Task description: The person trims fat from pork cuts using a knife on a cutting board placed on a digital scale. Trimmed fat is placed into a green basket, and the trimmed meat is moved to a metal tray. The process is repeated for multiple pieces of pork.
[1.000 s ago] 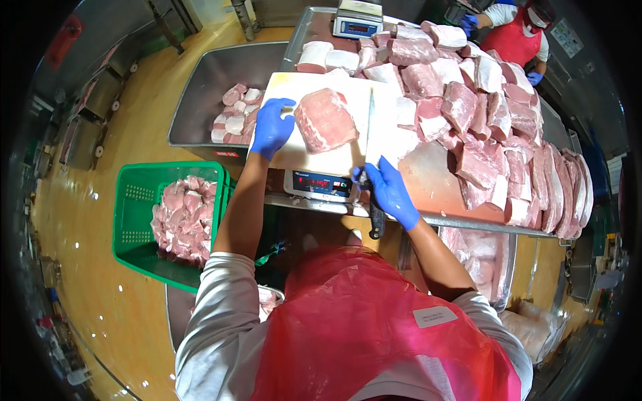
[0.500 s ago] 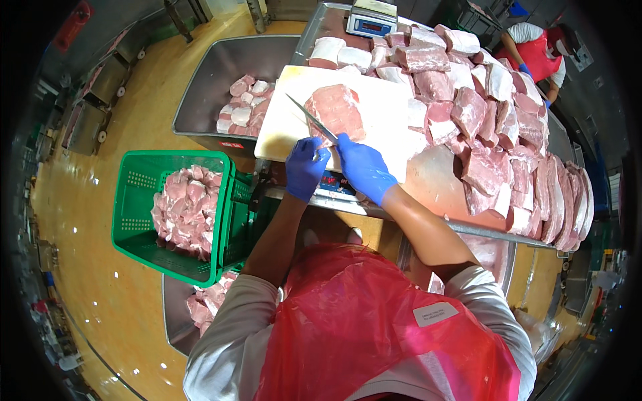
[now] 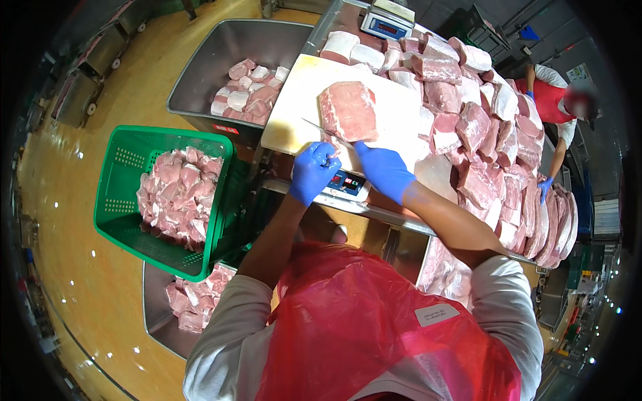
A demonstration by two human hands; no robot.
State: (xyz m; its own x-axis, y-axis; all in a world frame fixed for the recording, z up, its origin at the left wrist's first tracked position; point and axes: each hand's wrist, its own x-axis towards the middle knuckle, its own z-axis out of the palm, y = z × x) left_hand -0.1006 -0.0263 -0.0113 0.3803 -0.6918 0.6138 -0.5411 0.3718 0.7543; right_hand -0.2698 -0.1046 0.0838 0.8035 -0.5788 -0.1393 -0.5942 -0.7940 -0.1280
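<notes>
A slab of pork (image 3: pixel 349 111) lies on the white cutting board (image 3: pixel 294 127). In a blue glove, my right hand (image 3: pixel 386 172) is closed round the handle of a knife (image 3: pixel 322 129), whose thin blade points left along the slab's near edge. My left hand (image 3: pixel 313 174), also gloved in blue, is closed on a small strip of meat (image 3: pixel 332 146) at the board's near edge. The strip is partly hidden by my fingers and the blade. Below the board a scale display (image 3: pixel 349 182) shows between my wrists.
Many pork pieces (image 3: pixel 474 127) cover the table's right side, with a scale (image 3: pixel 388 23) behind. Left stand a metal tub (image 3: pixel 184 100) and a green crate (image 3: pixel 107 200), both holding meat; another metal tub (image 3: pixel 157 314) sits below. At right, a co-worker's gloved hand (image 3: pixel 545 189) touches meat slabs.
The knife has moved to the slab's near edge, its blade lower and flatter. My left hand now grips a visible meat strip. The co-worker has reached toward the slabs; the whole view has shifted slightly.
</notes>
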